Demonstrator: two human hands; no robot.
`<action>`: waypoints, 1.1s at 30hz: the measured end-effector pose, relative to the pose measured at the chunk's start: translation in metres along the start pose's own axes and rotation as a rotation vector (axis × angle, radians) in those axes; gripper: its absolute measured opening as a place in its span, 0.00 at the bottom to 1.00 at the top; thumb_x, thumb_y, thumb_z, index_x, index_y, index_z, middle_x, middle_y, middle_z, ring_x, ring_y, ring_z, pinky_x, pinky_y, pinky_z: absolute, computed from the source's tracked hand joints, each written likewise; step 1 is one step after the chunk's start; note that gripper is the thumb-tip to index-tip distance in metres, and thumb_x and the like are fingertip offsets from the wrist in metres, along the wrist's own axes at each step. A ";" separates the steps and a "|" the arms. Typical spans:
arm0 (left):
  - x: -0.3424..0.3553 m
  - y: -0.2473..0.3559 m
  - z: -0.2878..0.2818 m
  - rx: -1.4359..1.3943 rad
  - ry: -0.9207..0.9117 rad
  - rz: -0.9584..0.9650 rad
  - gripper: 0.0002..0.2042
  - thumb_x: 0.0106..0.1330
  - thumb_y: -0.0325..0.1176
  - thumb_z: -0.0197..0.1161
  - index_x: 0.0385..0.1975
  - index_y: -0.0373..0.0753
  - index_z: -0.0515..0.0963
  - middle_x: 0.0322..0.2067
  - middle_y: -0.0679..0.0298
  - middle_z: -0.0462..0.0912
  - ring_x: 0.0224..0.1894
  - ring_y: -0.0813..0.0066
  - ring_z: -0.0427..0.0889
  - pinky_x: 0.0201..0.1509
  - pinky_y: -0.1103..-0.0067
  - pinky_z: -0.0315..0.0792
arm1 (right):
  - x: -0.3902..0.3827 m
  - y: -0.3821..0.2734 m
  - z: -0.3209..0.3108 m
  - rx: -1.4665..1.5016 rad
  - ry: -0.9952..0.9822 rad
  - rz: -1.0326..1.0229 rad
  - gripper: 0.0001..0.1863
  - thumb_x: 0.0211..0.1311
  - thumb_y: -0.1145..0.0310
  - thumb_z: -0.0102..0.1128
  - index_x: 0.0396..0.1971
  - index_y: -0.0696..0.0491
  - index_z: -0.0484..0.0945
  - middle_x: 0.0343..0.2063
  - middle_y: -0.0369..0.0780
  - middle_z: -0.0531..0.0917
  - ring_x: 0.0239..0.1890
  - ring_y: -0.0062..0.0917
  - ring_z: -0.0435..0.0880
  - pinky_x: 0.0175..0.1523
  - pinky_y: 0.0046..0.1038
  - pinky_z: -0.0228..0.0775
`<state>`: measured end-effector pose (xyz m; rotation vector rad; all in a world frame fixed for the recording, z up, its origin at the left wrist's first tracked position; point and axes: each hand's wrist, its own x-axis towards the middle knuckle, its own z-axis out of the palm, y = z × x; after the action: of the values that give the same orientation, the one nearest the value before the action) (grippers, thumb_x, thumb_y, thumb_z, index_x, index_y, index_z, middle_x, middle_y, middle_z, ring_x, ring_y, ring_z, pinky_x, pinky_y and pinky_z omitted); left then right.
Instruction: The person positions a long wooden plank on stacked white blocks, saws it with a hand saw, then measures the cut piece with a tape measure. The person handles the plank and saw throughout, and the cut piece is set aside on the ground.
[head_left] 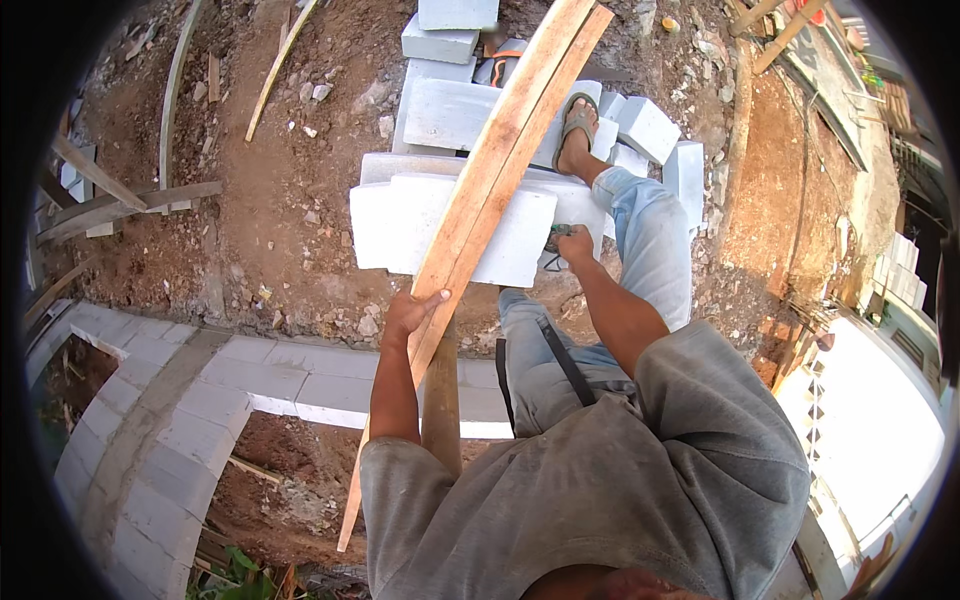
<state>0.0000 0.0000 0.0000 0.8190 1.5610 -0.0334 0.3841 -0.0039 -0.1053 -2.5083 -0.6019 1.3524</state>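
My left hand (410,316) is closed around a long piece of sawn timber (497,150), thumb on its top face. A lengthwise line runs down the timber; whether it is one beam or two planks together I cannot tell. It slants across a stack of pale lightweight concrete blocks (515,238), its far end up and to the right. At the stack's right side, my right hand (573,246) is closed around a small dark greenish thing with thin dark loops hanging below, too small to name. My sandalled foot (577,128) rests on the blocks behind.
A low wall of pale blocks (255,375) runs across the near left, with a round wooden post (441,400) beside my left forearm. Loose stones lie over the reddish soil (280,200). Wooden battens (130,210) stand at the left. An orange-and-dark item (502,66) sits among the far blocks.
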 end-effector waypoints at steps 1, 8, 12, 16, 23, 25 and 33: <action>-0.005 -0.003 0.000 -0.025 0.006 0.002 0.45 0.43 0.55 0.81 0.56 0.27 0.75 0.46 0.47 0.85 0.49 0.59 0.85 0.55 0.68 0.76 | 0.004 0.015 0.009 0.141 -0.002 -0.052 0.36 0.56 0.68 0.71 0.64 0.59 0.68 0.52 0.51 0.82 0.53 0.41 0.82 0.60 0.35 0.70; 0.004 -0.008 0.002 -0.119 -0.024 0.035 0.42 0.44 0.52 0.82 0.54 0.27 0.75 0.46 0.49 0.85 0.49 0.61 0.84 0.55 0.69 0.76 | -0.005 0.009 -0.017 -0.205 0.268 -0.059 0.34 0.56 0.61 0.71 0.58 0.68 0.72 0.54 0.56 0.79 0.57 0.42 0.79 0.63 0.34 0.67; 0.005 -0.011 0.004 -0.154 -0.025 0.063 0.40 0.47 0.50 0.81 0.55 0.28 0.75 0.47 0.50 0.84 0.49 0.63 0.84 0.56 0.70 0.75 | -0.019 -0.067 -0.018 -0.051 0.538 -0.378 0.41 0.58 0.50 0.69 0.57 0.71 0.70 0.56 0.61 0.75 0.61 0.47 0.75 0.66 0.39 0.65; 0.014 -0.009 0.000 -0.153 -0.104 0.063 0.38 0.49 0.48 0.80 0.56 0.30 0.75 0.47 0.53 0.84 0.51 0.66 0.82 0.57 0.72 0.74 | -0.016 -0.183 0.000 0.432 0.146 -0.382 0.49 0.57 0.44 0.69 0.64 0.67 0.61 0.57 0.55 0.73 0.60 0.42 0.75 0.64 0.39 0.68; 0.026 -0.023 0.003 -0.166 -0.080 0.028 0.44 0.40 0.50 0.84 0.55 0.28 0.75 0.47 0.50 0.84 0.51 0.61 0.83 0.57 0.69 0.75 | 0.006 -0.227 0.021 0.888 -0.235 -0.274 0.43 0.52 0.57 0.76 0.60 0.62 0.60 0.52 0.49 0.76 0.54 0.35 0.79 0.58 0.34 0.73; 0.024 -0.025 -0.001 -0.180 -0.075 0.007 0.47 0.43 0.59 0.79 0.57 0.28 0.73 0.49 0.48 0.82 0.53 0.59 0.82 0.59 0.69 0.73 | 0.007 -0.222 0.021 0.795 -0.200 -0.278 0.43 0.52 0.58 0.76 0.60 0.62 0.60 0.51 0.49 0.77 0.53 0.34 0.80 0.57 0.34 0.73; 0.027 0.010 0.000 0.161 0.157 -0.229 0.54 0.54 0.84 0.39 0.46 0.30 0.83 0.49 0.39 0.82 0.56 0.48 0.79 0.63 0.63 0.68 | -0.001 -0.233 0.007 0.732 -0.299 -0.091 0.32 0.58 0.57 0.73 0.56 0.60 0.72 0.52 0.43 0.78 0.49 0.31 0.81 0.53 0.36 0.77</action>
<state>0.0063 0.0202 -0.0197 0.7784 1.8132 -0.2692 0.3207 0.2028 -0.0183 -1.6991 -0.2009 1.5626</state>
